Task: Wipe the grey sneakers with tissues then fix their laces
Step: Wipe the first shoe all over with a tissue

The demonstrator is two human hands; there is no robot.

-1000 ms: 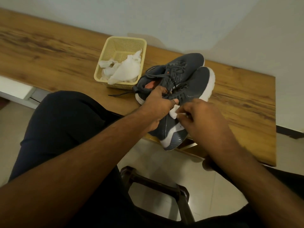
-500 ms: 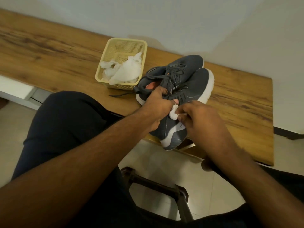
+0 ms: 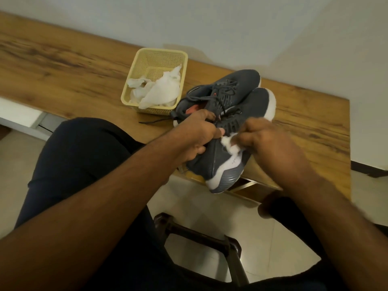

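Note:
Two grey sneakers with white soles lie side by side on the wooden table (image 3: 304, 114). The near sneaker (image 3: 220, 164) hangs over the table's front edge, heel toward me. My left hand (image 3: 197, 135) grips it at the collar. My right hand (image 3: 266, 141) presses a small crumpled white tissue (image 3: 230, 144) against its side, close to the laces. The far sneaker (image 3: 235, 87) rests behind, with dark laces loose; one lace end (image 3: 155, 121) trails onto the table.
A yellow plastic basket (image 3: 134, 85) holding several used white tissues (image 3: 161, 91) stands left of the sneakers. A dark stool frame (image 3: 210, 236) sits between my knees over the tiled floor. The white wall runs behind the table.
My right hand has shifted slightly up and to the right along the near sneaker with the tissue. My left hand keeps the same hold.

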